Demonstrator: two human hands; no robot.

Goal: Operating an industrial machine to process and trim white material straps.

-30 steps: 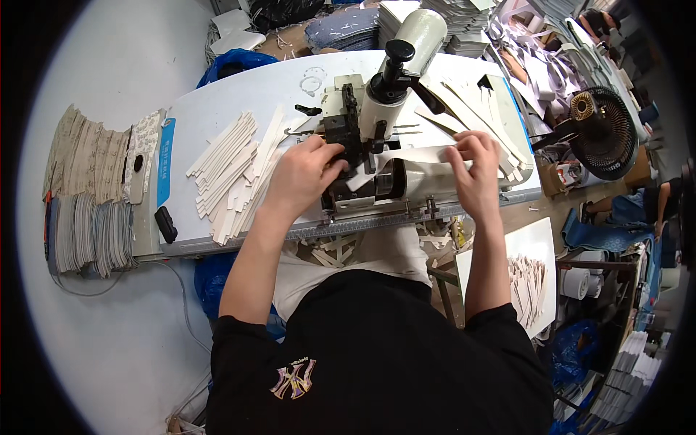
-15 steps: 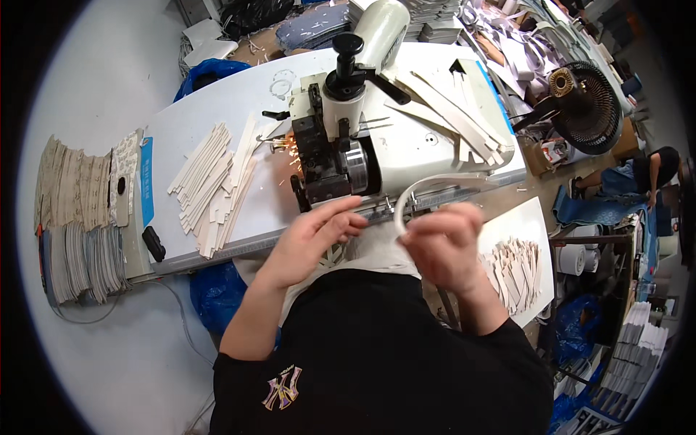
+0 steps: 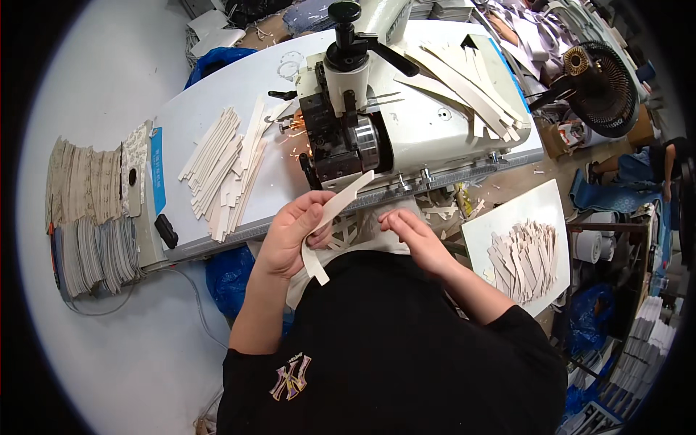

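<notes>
My left hand (image 3: 293,235) pinches a cream-coloured flat strip (image 3: 335,210) between thumb and fingers; the strip slants upward in front of my chest, slightly curved, its lower end hanging below the palm. To its right, my right hand (image 3: 412,235) hovers with fingers loosely bent and nothing visible in it. Just beyond both hands stands a white-and-black skiving machine (image 3: 428,134) with a shiny metal cylinder. Left of it on the white table lies a loose pile of similar strips (image 3: 217,167). Longer strips (image 3: 464,87) rest on the machine's flat top.
A white board (image 3: 533,293) at the right carries a heap of cut strips (image 3: 525,261). Stacked sheet bundles (image 3: 98,254) stand at the left. A black fan (image 3: 598,90) is at the far right, with another person (image 3: 670,163) beyond. Orange sparks or lit scraps show beside the machine.
The strip has passed from my right hand to my left. My right hand has moved left and nearer the left hand. The whole view has shifted slightly.
</notes>
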